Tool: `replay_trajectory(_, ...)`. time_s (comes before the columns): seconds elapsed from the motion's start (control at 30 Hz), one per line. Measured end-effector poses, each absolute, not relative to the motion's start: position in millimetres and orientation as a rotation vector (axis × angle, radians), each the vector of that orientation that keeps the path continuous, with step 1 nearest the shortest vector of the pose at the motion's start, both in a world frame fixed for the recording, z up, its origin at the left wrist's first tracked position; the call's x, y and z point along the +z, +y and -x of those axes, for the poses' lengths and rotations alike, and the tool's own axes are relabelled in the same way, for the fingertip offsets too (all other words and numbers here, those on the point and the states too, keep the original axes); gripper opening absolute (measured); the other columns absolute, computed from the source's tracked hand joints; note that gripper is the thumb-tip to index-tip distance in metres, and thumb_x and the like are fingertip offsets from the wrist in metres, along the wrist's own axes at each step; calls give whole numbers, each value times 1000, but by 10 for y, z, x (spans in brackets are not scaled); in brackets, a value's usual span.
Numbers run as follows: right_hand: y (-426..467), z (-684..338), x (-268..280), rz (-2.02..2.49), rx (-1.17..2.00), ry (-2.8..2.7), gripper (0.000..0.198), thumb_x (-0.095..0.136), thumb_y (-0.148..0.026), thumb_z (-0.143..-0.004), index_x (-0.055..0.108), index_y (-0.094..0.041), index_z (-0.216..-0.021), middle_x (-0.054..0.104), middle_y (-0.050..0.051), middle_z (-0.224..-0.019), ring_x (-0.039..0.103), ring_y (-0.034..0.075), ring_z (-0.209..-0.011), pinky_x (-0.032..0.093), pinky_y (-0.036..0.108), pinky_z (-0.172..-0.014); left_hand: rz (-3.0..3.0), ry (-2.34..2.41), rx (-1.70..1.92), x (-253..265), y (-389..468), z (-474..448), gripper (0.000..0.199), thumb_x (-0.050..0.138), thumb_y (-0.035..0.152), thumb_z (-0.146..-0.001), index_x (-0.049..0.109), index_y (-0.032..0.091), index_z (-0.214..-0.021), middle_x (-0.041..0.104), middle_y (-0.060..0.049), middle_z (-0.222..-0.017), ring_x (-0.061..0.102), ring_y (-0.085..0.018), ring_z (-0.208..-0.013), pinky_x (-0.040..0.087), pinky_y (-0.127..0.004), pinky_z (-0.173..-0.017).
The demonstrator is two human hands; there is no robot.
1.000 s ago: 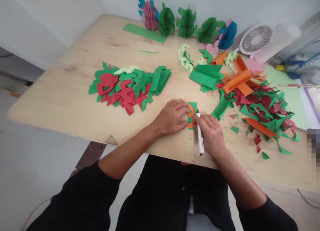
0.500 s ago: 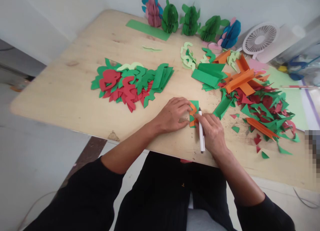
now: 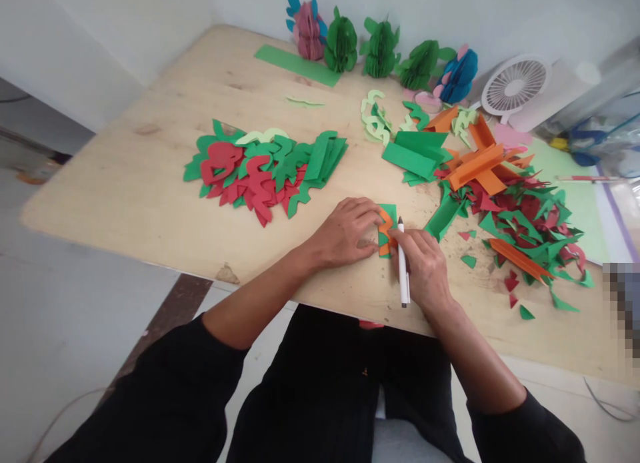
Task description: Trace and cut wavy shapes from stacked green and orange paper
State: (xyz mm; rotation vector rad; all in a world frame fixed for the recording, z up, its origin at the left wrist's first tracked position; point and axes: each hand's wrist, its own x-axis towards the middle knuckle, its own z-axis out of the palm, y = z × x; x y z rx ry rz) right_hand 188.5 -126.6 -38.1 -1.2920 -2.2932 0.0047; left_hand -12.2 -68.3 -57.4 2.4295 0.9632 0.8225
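A wavy orange paper cutout (image 3: 384, 221) lies on a small green paper piece (image 3: 391, 210) near the table's front edge. My left hand (image 3: 347, 231) is at their left side, its curved fingers and thumb holding the cutout against the green paper. In my right hand (image 3: 423, 259) is a white marker (image 3: 403, 269), held with its dark tip pointing away from me and its clip end toward me. Fingertips of the right hand also touch the cutout's right side. The undersides of both hands are hidden.
A pile of red and green cutouts (image 3: 263, 169) lies at left. Folded green strips (image 3: 415, 155), orange strips (image 3: 477, 166) and paper scraps (image 3: 530, 223) cover the right. Honeycomb paper figures (image 3: 380, 49) and a white fan (image 3: 515, 86) stand along the wall.
The view has shifted slightly. Both hands stay almost still at the orange cutout and green paper, with the marker in the same grip.
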Motion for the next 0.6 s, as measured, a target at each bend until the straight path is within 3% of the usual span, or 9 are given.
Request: replay_trajectory(0.6,-1293,-1871,-378,1341,-66,-2381,31,40,-18,-99,62,-15,-121,67,11,-94,56,25,-93,44,37,-79,-2387,934,860,-576,-684,132,28,65,28,-79,59,20,-105,62,-10,-126,52,-27,-126,37,-46,-110)
